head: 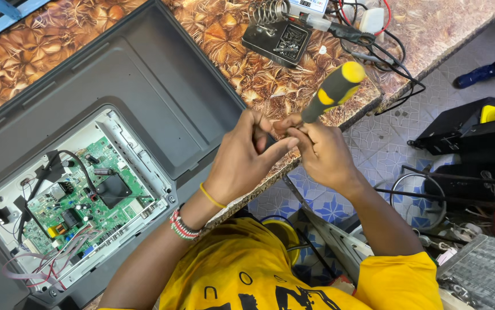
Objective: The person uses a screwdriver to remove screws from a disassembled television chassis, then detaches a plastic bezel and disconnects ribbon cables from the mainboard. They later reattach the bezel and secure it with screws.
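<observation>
Left hand: the left hand [242, 163] was held over the table edge, fingers curled and pinched on a small dark object [269, 142] that could not be identified; a yellow band and a beaded bracelet were worn at the wrist.
Right hand: the right hand [322, 152] was closed around the lower end of a screwdriver, fingertips met with those of the left hand.
Screwdriver: the black-and-yellow handled screwdriver [335, 89] was held tilted, handle raised up and to the right above the table edge; its tip was hidden between the two hands.
Television: a dark grey flat television [144, 80] was laid face down on the table, to the left of the hands, with its rear panel opened.
Circuit board: a green circuit board [81, 198] with black components and loose wires was exposed in the opening, well apart from the hands.
Table: a table [224, 40] covered in a brown leaf-patterned sheet was recorded beneath the television.
Soldering stand: a soldering iron stand [276, 34] with coiled holder was placed at the far edge, beside black cables [397, 63].
Clothing: a yellow shirt [242, 270] was worn.
Floor: patterned tiles [374, 143] were seen to the right.
</observation>
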